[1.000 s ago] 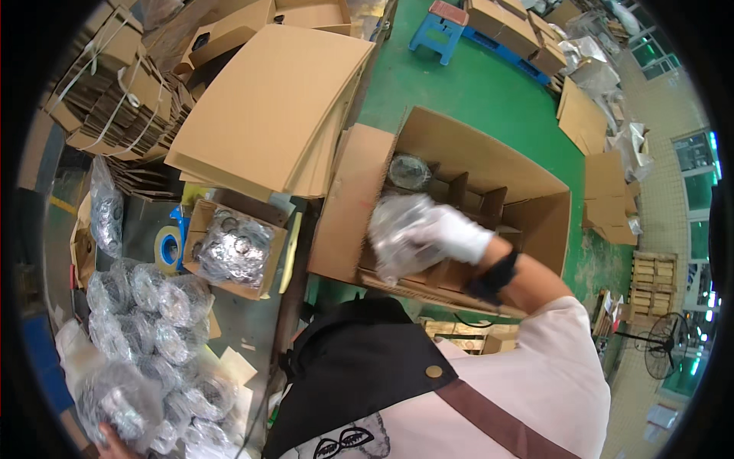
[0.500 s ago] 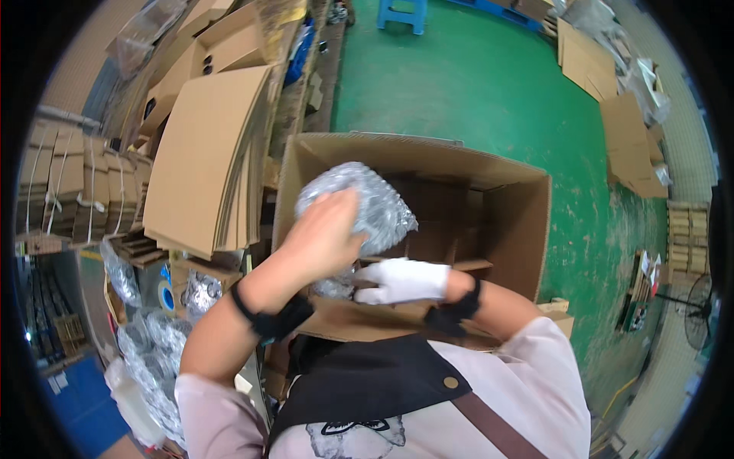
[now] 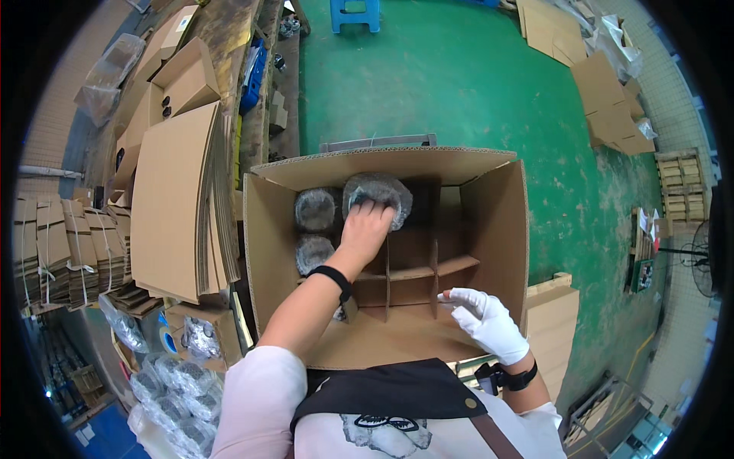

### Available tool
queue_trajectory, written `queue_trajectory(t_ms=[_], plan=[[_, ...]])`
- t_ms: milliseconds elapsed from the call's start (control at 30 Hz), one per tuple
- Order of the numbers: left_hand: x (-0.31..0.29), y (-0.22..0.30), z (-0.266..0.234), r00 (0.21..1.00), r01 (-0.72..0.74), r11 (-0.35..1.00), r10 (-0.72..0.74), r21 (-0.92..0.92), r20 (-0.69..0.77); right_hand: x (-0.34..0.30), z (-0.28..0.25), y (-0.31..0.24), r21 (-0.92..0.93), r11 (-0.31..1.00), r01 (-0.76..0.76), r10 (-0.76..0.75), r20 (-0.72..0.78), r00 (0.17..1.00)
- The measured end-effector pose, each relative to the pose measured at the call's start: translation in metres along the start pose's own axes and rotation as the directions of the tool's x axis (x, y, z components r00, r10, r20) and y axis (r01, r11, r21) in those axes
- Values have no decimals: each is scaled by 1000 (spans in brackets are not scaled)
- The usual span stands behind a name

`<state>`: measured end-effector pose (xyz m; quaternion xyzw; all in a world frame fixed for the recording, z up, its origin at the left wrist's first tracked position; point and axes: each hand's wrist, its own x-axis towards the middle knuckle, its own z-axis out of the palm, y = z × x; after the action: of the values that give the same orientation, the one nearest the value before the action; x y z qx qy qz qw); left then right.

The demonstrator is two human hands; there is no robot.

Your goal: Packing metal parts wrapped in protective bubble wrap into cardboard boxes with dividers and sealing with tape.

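A deep cardboard box [image 3: 501,214] stands in front of me, divided by cardboard partitions [image 3: 413,273]. My bare left hand [image 3: 368,227] reaches into it and grips a round bubble-wrapped bundle [image 3: 394,187] at the far side, left of the middle. Two more wrapped bundles, one far [image 3: 315,208] and one nearer [image 3: 313,252], sit in the left column. Part of another at the near left is hidden by my forearm. My right hand [image 3: 487,323], in a white glove with bare fingertips, is over the near right part of the box, fingers apart and holding nothing.
Flat cardboard sheets [image 3: 172,206] are stacked at left, beside a wooden bench [image 3: 233,30]. Several wrapped bundles [image 3: 176,398] lie at the lower left. A blue stool [image 3: 355,14] stands on the green floor ahead. Cardboard pieces [image 3: 612,99] lie at far right, with a fan [image 3: 699,252] nearby.
My left hand has lowered the wrapped bundle into the box, toward its far side. My right hand has drawn away to the right. The view has shifted, uncovering the bundles in the left column.
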<state>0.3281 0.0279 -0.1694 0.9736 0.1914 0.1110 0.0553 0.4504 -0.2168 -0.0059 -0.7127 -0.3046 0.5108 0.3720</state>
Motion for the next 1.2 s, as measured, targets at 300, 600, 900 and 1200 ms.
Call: queue_trajectory(t_ms=[300, 600, 900, 1200], plan=[[-2, -56, -57, 526, 373, 903, -16, -214, 850, 42, 13, -34, -414, 893, 177, -147, 103, 984], [-247, 17, -429, 828, 506, 590, -536, -629, 163, 276, 133, 29, -653, 752, 87, -49, 76, 996], [-608, 104, -274, -283, 959, -277, -947, -58, -152, 187, 34, -69, -198, 978, -60, 98, 191, 977], [-744, 141, -192, -278, 915, -296, -955, 275, -101, -54, 223, -227, 44, 782, 622, -520, 598, 610]])
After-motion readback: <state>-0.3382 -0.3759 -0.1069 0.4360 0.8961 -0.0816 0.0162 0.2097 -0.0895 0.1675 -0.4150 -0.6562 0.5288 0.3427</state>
